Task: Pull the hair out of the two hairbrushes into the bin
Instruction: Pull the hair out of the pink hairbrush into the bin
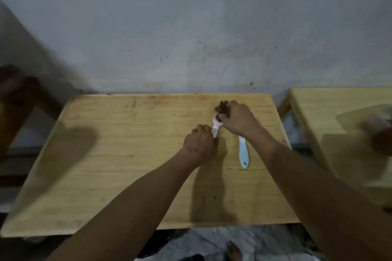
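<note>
Two hands: left grip clasps white hairbrush, right grip pinches its hair.

A light wooden table carries a blue-handled hairbrush lying flat.

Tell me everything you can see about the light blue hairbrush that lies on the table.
Only the handle of the light blue hairbrush shows: pale blue, smooth, plastic by the look, with a small hole near its rounded end. It lies flat on the wooden table, that end pointing toward the person. Its upper part, with the head, is hidden under the right forearm, so bristles and hair cannot be judged. The right hand works above it on the white brush; whether the arm touches the blue one is unclear.
</note>
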`<move>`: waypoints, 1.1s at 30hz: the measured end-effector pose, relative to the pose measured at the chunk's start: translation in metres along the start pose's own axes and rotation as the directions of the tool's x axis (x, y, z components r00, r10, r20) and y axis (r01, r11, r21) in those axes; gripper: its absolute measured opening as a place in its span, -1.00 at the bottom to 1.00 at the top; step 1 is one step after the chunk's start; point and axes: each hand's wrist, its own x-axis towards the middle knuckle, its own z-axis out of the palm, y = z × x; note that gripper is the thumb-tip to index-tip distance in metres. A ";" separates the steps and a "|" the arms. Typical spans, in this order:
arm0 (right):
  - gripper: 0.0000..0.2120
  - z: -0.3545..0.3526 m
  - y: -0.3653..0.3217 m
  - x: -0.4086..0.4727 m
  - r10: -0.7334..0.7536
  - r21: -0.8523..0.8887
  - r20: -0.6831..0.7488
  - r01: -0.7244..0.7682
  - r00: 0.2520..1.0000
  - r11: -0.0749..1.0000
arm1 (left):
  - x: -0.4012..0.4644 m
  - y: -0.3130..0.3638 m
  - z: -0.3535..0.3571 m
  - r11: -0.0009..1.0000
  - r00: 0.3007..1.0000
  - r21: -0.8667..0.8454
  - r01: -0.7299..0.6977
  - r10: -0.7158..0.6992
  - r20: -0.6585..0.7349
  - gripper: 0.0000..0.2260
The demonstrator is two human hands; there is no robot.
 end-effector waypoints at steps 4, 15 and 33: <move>-0.51 0.019 0.000 0.017 0.101 -0.063 -0.069 -0.105 0.992 0.992 | 0.017 0.002 0.019 1.000 0.998 0.010 0.007 -0.006 -0.066 -0.55; -0.35 0.038 -0.012 0.022 0.125 0.147 -0.194 -0.097 0.973 0.984 | 0.015 -0.036 0.032 0.939 0.986 -0.329 -0.104 0.053 -0.159 -0.58; -0.50 0.059 -0.115 -0.128 -0.195 0.863 -0.134 0.211 0.972 0.459 | -0.175 -0.107 -0.009 0.471 0.960 -0.867 -0.164 -0.125 -0.250 -0.71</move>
